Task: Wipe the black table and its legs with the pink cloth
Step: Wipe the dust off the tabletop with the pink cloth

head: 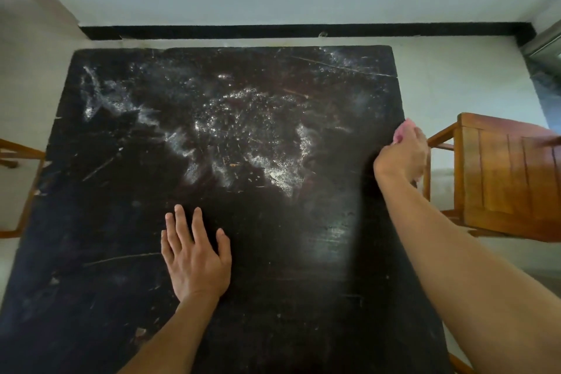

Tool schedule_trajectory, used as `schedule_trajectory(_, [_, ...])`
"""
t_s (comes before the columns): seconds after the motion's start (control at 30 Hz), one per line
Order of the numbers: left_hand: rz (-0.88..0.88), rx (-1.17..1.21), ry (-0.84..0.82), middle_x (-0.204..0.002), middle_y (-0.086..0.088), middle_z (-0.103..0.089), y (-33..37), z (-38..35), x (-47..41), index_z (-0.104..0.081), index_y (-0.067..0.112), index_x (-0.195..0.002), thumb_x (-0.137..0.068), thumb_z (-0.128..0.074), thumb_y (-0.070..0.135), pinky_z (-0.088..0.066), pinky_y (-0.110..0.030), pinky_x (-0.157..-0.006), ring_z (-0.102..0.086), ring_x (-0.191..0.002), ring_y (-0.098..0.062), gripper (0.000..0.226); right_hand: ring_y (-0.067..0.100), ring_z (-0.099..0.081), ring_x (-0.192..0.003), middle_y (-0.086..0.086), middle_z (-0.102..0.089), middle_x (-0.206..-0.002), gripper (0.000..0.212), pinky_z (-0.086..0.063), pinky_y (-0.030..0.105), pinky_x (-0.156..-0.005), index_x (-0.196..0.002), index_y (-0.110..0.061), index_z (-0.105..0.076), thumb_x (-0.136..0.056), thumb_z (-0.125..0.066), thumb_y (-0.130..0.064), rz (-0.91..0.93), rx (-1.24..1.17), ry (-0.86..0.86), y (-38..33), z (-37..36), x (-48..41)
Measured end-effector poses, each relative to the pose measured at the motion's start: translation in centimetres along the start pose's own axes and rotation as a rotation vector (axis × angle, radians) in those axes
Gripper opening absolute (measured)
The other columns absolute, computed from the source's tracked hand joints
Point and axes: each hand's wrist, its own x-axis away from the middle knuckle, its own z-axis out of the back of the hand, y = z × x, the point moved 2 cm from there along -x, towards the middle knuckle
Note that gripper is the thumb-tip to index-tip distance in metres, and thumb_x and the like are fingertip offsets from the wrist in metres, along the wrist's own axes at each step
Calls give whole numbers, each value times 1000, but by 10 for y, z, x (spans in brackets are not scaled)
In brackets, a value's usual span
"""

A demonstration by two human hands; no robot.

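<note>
R hand (402,152) clutches pink cloth (402,130) at black table (91,313) edge, 3 o'clock; L hand (195,255) flat, holding nothing. Risk: a careless swipe could push the dust (243,130) off onto floor (449,85).

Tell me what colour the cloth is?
Pink. The cloth peeks from the right hand, in the head view.

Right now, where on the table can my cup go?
Free: the black table near-left of the left hand, and between that hand and the right arm. Crowded: white dust mid-table; right hand with pink cloth at the right edge.
</note>
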Motion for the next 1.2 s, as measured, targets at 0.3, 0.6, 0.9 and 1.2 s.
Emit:
schedule_trajectory(0.3, [45, -11, -21, -159, -14, -16, 4, 1, 2, -34, 10, -145, -96, -47, 34, -9, -48, -119, -4, -148, -27, 57, 26, -42, -133, 6, -48, -143, 63, -36, 38, -110, -140, -10, -46, -83, -53, 15, 441, 8, -58, -13, -14, 19])
schedule_trajectory(0.6, [15, -10, 8, -158, -14, -18, 2, 1, 0, -34, 12, -144, -91, -29, 47, -10, -46, -119, -7, -147, -27, 64, 22, -63, -73, 10, -64, -76, 25, -55, 44, -78, -81, -2, -56, -87, -33, 4, 770, -329, -408, -108, -7, 32])
schedule_trajectory(0.9, [30, -18, -1, -159, -12, -16, 2, 1, 0, -34, 13, -145, -91, -26, 49, -10, -46, -119, -5, -148, -26, 65, 32, -40, -137, 12, -50, -144, 44, -34, 48, -112, -133, -9, -57, -90, -55, -2, 1699, -4, -518, 31, -18, 139])
schedule_trajectory(1.2, [22, -26, -6, -159, -11, -16, -1, 2, 1, -34, 14, -145, -92, -23, 52, -10, -45, -120, -4, -148, -25, 66, 29, -51, -109, -3, -59, -127, 48, -44, 44, -94, -115, -17, -59, -83, -45, 15, 1083, 140, -240, -101, -27, 11])
